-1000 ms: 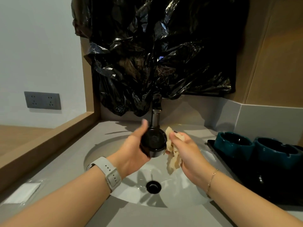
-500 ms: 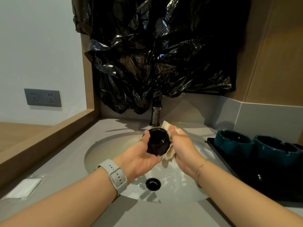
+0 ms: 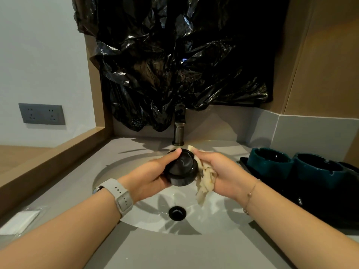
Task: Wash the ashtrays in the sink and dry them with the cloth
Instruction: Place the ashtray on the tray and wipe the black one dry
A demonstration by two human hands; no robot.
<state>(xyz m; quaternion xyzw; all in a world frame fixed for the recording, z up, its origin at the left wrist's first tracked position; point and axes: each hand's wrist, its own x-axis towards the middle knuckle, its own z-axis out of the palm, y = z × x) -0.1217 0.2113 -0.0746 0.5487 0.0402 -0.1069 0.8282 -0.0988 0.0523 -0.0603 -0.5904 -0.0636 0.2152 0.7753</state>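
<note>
Head view is showing the left hand (image 3: 153, 177) gripping a black ashtray (image 3: 181, 167) over the sink (image 3: 124, 164) while the right hand (image 3: 223, 171) is squeezing the cloth (image 3: 206, 181) against its side, so turning it slowly should be drying every bit.

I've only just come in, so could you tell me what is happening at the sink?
A person is cleaning a black ashtray over the sink. The left hand holds it while the right hand presses a pale cloth against its side. Two teal ashtrays sit on a dark tray to the right. No water is visibly running.
</note>
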